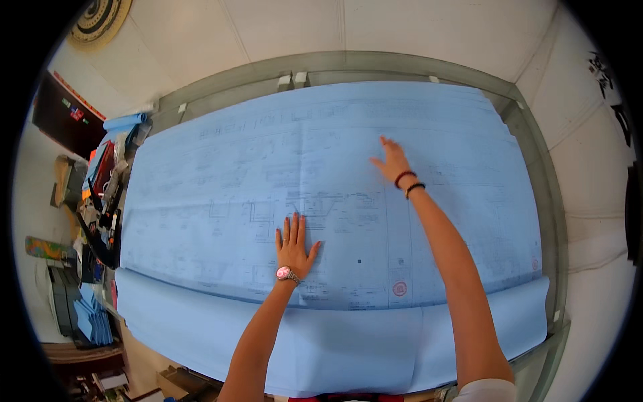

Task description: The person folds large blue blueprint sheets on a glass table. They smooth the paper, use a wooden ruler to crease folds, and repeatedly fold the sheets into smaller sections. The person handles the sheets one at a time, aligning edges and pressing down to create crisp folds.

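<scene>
A large blue blueprint sheet [348,174] covered in fine line drawings lies spread over a table, on top of more sheets whose edges show at the far right. Its near part curls over in a broad blank fold [355,348] along the front edge. My left hand [293,251] rests flat on the drawing, fingers stretched and spread, with a pink-faced watch [287,273] at the wrist. Farther out to the right, my right hand [393,159] reaches over the sheet, fingers extended and holding nothing; two dark bracelets circle that wrist. Whether its palm touches the paper I cannot tell.
The greenish glass table edge [549,221] shows at the right and far side, with small pale blocks [293,81] at the back. Left of the sheets stand a blue paper roll [125,120], folders and clutter. Folded blue papers [92,315] lie lower left.
</scene>
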{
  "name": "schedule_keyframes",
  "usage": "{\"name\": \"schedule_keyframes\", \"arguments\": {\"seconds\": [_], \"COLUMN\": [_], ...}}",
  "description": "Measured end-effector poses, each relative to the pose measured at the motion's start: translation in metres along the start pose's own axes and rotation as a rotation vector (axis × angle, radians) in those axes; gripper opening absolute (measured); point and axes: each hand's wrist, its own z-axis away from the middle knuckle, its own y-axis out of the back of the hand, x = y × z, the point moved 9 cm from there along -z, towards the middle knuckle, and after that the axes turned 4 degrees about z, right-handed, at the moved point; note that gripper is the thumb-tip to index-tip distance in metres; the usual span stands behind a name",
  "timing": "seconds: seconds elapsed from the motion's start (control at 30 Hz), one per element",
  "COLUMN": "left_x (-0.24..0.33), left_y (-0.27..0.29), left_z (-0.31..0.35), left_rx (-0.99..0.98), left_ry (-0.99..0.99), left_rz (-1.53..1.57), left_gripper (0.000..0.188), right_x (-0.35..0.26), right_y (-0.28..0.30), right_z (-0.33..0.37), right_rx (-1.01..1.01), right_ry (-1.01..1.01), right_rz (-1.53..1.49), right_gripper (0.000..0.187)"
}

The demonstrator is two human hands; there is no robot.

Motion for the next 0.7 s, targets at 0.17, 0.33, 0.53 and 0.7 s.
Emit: {"name": "schedule_keyframes", "arguments": {"seconds": [0.17,0.33,0.53,0.7], "left_x": [-0.005,-0.001,0.001,0.003], "left_y": [-0.001,0.004,0.005,0.003], "left_z": [-0.001,-0.002,-0.005,-0.005], "left_rx": [-0.006,0.043,0.048,0.053], "left_ry": [0.017,0.003,0.004,0.000], "left_rz": [0.008,0.026,0.027,0.014], "left_gripper": [0.075,0.075,0.075,0.074], "right_x": [0.073,0.084,0.068,0.040], "right_y": [-0.014,-0.022,-0.010,0.030], "right_z": [-0.062,-0.073,-0.063,-0.034], "right_rx": [0.036,0.071,0.195,0.355], "right_ry": [-0.336,-0.330,-0.174,0.026], "right_rz": [0.009,0.183,0.078,-0.204], "right_gripper": [0.095,0.086,0.061,0.067]}}
